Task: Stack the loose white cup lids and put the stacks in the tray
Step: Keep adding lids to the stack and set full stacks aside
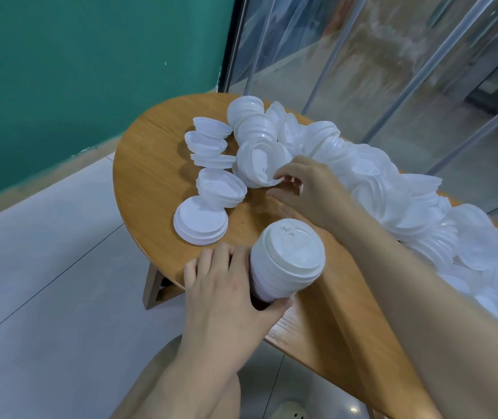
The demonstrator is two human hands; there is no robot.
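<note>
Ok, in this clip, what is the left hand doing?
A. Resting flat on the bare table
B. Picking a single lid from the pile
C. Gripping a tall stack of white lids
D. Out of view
C: the left hand wraps around the lower part of the tall stack of lids, while the right hand reaches to the pile.

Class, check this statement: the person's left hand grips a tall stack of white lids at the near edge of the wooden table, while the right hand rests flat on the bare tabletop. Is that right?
Not quite. The left hand does grip the tall stack of white lids at the near edge of the wooden table, but the right hand is not flat on bare wood: the head view shows its fingers pinching a loose lid at the pile's edge.
</note>
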